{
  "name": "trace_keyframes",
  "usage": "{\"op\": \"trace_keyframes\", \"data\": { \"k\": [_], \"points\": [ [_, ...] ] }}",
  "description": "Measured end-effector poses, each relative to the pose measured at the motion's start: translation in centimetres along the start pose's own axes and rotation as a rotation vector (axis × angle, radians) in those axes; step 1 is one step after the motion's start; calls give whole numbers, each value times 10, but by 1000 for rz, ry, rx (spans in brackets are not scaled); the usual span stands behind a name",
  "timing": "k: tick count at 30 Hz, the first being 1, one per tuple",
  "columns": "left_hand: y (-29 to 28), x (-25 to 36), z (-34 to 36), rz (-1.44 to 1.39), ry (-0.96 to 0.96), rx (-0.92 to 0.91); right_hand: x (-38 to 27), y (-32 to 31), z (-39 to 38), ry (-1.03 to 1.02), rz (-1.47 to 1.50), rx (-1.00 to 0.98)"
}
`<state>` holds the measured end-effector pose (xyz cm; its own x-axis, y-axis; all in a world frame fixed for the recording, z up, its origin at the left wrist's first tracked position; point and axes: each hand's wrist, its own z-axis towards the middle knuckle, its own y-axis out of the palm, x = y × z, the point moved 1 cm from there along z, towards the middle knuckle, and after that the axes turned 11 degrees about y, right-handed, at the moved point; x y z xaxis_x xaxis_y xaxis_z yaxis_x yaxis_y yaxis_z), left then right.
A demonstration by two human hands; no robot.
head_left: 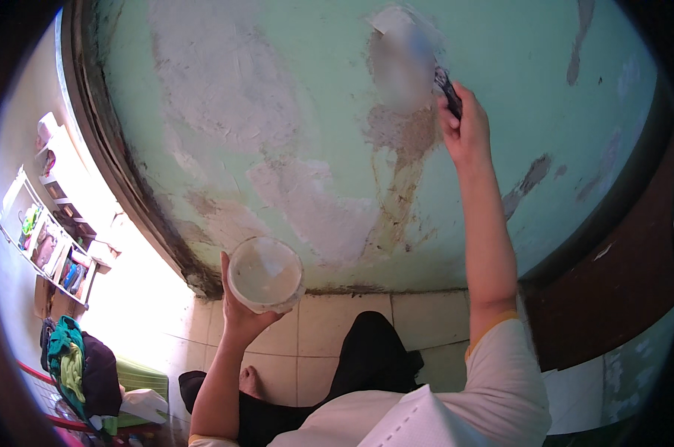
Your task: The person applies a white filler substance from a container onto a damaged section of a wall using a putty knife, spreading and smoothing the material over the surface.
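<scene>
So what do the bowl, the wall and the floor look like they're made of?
Bowl in the left hand: probably plastic, whitish, smeared with pale paste. Wall: plaster under matte green paint, which has flaked off to white and brown patches. Floor: pale square tiles, with visible joint lines.

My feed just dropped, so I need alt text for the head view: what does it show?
The right hand presses a dark-handled tool against a peeling pale green wall, over a blurred patch of white filler. The left hand holds up a round white tub of filler. The person sits on a tiled floor; shelves stand at far left.
</scene>
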<state>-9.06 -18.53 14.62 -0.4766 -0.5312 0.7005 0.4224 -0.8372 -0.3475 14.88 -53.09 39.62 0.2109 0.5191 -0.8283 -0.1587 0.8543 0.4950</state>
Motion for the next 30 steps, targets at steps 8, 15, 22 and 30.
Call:
{"op": "trace_keyframes", "data": {
  "k": [8,15,22,30],
  "points": [
    [-2,4,0,-112,-74,10,9,-70,-35,9,74,65],
    [0,-5,3,-23,-7,-17,-15,10,-14,-50,61,-50],
    [1,3,4,-58,-28,-24,24,-58,-33,7,123,156],
    [1,-8,4,-33,11,-24,66,-35,-48,177,267,39]
  ]
}}
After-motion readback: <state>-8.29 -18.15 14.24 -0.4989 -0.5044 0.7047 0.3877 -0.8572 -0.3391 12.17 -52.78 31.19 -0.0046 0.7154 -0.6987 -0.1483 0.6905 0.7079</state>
